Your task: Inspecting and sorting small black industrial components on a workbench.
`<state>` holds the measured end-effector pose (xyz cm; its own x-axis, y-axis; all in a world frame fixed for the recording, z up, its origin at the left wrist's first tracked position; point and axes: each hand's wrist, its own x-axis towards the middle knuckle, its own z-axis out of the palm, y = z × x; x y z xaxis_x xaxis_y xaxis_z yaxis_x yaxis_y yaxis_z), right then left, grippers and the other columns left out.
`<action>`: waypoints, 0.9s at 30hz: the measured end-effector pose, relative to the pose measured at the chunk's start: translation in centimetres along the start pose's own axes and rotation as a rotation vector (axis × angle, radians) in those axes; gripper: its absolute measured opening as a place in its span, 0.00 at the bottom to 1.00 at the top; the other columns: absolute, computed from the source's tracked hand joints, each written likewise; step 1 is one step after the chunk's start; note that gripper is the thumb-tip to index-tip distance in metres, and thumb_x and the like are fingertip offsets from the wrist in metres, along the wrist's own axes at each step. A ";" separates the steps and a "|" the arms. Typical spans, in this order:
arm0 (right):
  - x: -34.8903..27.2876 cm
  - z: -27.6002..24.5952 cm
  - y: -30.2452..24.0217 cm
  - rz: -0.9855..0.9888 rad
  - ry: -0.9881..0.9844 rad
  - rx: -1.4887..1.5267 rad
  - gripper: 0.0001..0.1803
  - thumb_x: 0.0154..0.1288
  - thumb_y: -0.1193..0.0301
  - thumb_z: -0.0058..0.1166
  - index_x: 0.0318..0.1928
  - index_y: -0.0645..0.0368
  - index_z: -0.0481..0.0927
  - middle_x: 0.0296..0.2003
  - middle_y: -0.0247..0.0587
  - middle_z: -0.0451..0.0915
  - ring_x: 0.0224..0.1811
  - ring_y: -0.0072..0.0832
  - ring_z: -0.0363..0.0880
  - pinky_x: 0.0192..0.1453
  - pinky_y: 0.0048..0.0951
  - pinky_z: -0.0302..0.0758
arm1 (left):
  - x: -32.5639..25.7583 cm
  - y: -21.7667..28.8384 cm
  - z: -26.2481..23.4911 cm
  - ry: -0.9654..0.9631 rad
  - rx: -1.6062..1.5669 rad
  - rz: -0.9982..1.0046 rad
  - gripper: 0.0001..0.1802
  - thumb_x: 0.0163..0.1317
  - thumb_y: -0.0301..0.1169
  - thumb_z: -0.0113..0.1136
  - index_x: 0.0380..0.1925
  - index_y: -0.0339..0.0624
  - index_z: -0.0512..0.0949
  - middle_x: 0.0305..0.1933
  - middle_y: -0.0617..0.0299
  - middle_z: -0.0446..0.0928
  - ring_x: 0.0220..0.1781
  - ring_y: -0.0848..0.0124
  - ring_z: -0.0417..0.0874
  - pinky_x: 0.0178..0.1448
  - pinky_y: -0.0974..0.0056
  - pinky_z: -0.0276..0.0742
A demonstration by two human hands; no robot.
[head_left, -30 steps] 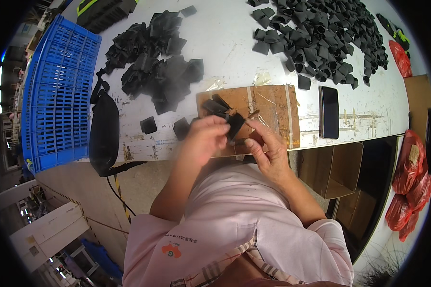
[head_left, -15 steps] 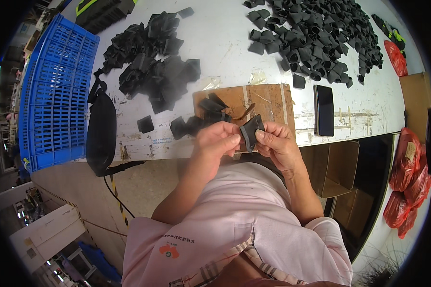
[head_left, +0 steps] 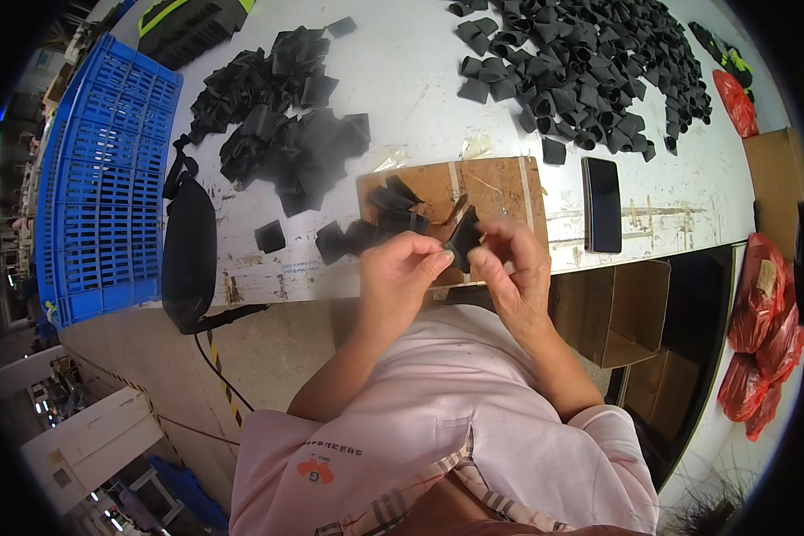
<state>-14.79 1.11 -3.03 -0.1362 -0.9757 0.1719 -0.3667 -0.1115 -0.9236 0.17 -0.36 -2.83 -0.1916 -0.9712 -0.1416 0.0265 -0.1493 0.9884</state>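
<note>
A small black fabric piece [head_left: 463, 239] is held up above the near edge of a brown board. My left hand [head_left: 397, 272] pinches its left lower edge between thumb and index finger. At its right side is my right hand [head_left: 520, 272], its thumb close against the piece and its fingertips blurred by motion. Whether those fingers grip the fabric cannot be made out. Several more black pieces [head_left: 393, 198] lie on the left part of the brown board [head_left: 500, 183], beside a thin brown strip-like tool [head_left: 456, 209].
Flat black pieces are heaped [head_left: 299, 152] at left; looped black pieces form a big pile [head_left: 581, 71] at far right. A phone [head_left: 602, 205] lies right of the board. At left stand a blue crate [head_left: 107, 179] and black pouch [head_left: 189, 255]. Red bags [head_left: 759, 330] sit far right.
My right hand has loosened from its closed pinch, and its fingers have shifted and blurred. The fabric piece has turned more edge-on. My left hand keeps its pinch, slightly lower.
</note>
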 end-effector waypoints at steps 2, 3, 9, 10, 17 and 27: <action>0.1 -0.3 -1.0 -0.128 -0.129 0.094 0.10 0.50 0.73 0.59 0.33 0.64 0.76 0.25 0.41 0.72 0.23 0.29 0.70 0.24 0.24 0.67 | -0.2 0.1 0.2 -0.004 0.086 0.114 0.02 0.53 0.20 0.57 0.25 0.34 0.74 0.25 0.63 0.74 0.25 0.77 0.71 0.30 0.74 0.67; 0.0 0.1 -0.8 -0.196 -0.083 0.046 0.10 0.49 0.74 0.60 0.32 0.64 0.76 0.26 0.41 0.73 0.22 0.29 0.70 0.24 0.24 0.67 | -0.1 0.2 0.4 -0.010 0.173 0.228 0.02 0.52 0.20 0.57 0.25 0.34 0.74 0.24 0.61 0.74 0.24 0.75 0.71 0.30 0.73 0.67; 0.7 0.9 -1.0 -0.425 0.008 -0.236 0.09 0.47 0.79 0.56 0.32 0.64 0.74 0.25 0.42 0.70 0.22 0.35 0.71 0.23 0.31 0.69 | -0.1 0.5 1.6 0.189 0.520 0.523 0.05 0.48 0.15 0.57 0.25 0.33 0.73 0.20 0.62 0.72 0.20 0.81 0.70 0.23 0.75 0.66; 0.8 1.3 -1.0 -0.450 0.019 -0.330 0.10 0.47 0.80 0.55 0.33 0.64 0.74 0.25 0.42 0.69 0.21 0.36 0.71 0.23 0.32 0.70 | -0.1 0.0 1.8 0.304 0.553 0.581 0.05 0.47 0.14 0.57 0.24 0.33 0.73 0.20 0.61 0.73 0.19 0.81 0.70 0.22 0.74 0.66; 0.9 1.0 -0.3 -0.253 -0.035 -0.159 0.05 0.52 0.78 0.52 0.32 0.63 0.73 0.25 0.45 0.68 0.21 0.38 0.70 0.23 0.31 0.69 | 0.3 0.6 1.6 0.271 -0.083 0.030 0.07 0.55 0.17 0.51 0.36 0.30 0.73 0.29 0.60 0.75 0.24 0.81 0.73 0.26 0.76 0.73; 0.8 1.3 -0.6 -0.295 0.011 -0.123 0.08 0.51 0.77 0.54 0.33 0.64 0.74 0.26 0.43 0.70 0.22 0.35 0.71 0.22 0.30 0.69 | -0.2 0.8 1.8 0.166 -0.035 0.102 0.11 0.53 0.13 0.51 0.37 0.29 0.73 0.30 0.60 0.76 0.27 0.82 0.75 0.29 0.77 0.74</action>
<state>-13.51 0.14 -2.72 -0.0170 -0.9023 0.4308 -0.5001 -0.3654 -0.7851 -1.54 0.06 -1.92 -0.0217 -0.9985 -0.0504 0.0723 -0.0518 0.9960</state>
